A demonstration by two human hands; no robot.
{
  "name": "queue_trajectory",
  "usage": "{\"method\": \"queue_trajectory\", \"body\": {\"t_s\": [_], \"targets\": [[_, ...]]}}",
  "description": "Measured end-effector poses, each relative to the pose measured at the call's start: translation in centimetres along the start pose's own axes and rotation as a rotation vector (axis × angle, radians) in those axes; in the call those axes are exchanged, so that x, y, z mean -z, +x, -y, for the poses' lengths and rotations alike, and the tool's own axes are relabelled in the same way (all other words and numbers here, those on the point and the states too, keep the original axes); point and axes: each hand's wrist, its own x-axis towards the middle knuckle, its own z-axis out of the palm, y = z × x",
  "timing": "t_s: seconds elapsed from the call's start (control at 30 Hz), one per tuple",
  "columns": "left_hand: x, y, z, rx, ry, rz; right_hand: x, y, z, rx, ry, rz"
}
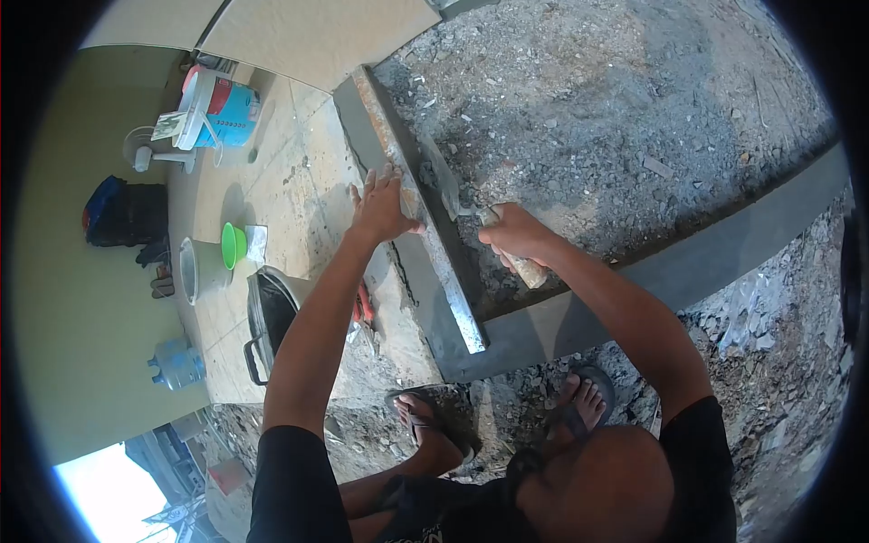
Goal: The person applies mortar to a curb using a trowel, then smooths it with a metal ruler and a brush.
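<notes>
My left hand [382, 206] lies with its fingers spread across the left edge of a long, mortar-stained metal bar [444, 271], with fingertips and thumb touching it. The bar lies lengthwise along the top of a low wall coated in grey mortar [371, 145]. My right hand [518, 233] is closed around the worn wooden handle of a trowel [527, 271]. The trowel's blade [440, 181] points up and left, close to the wall's inner face, and is partly hard to make out against the grey.
Rubble and grey soil [579, 136] fill the space inside the wall. Another mortared wall section [706, 249] runs right. On the tiled floor [299, 136] stand a blue-and-white bucket [231, 113], a green bowl [233, 245], a black container [272, 312], red-handled pliers [364, 303] and a water bottle [179, 364].
</notes>
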Motion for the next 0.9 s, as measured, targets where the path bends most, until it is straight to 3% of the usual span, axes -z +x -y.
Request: {"method": "queue_trajectory", "body": {"t_s": [0.33, 0.4, 0.6, 0.67, 0.73, 0.9], "targets": [[-0.6, 0.0, 0.3, -0.03, -0.009, -0.049, -2.5, 1.4, -0.2, 0.086, -0.504, -0.158], [-0.8, 0.1, 0.4, -0.045, -0.03, -0.106, -3.0, 1.7, -0.9, 0.282, -0.708, -0.213], [-0.2, 0.1, 0.2, -0.047, 0.03, -0.024, -3.6, -1.0, -0.9, 0.319, -0.699, -0.192], [-0.3, 0.1, 0.2, -0.054, 0.02, -0.043, -2.9, -2.1, 0.4, 0.229, -0.642, -0.151], [-0.4, -0.3, 0.3, -0.041, 0.0, -0.053, -2.5, -1.0, -0.1, 0.105, -0.463, -0.239], [-0.1, 0.0, 0.0, -0.025, 0.024, -0.031, -0.7, 1.2, 0.2, 0.066, -0.417, -0.175]]}}
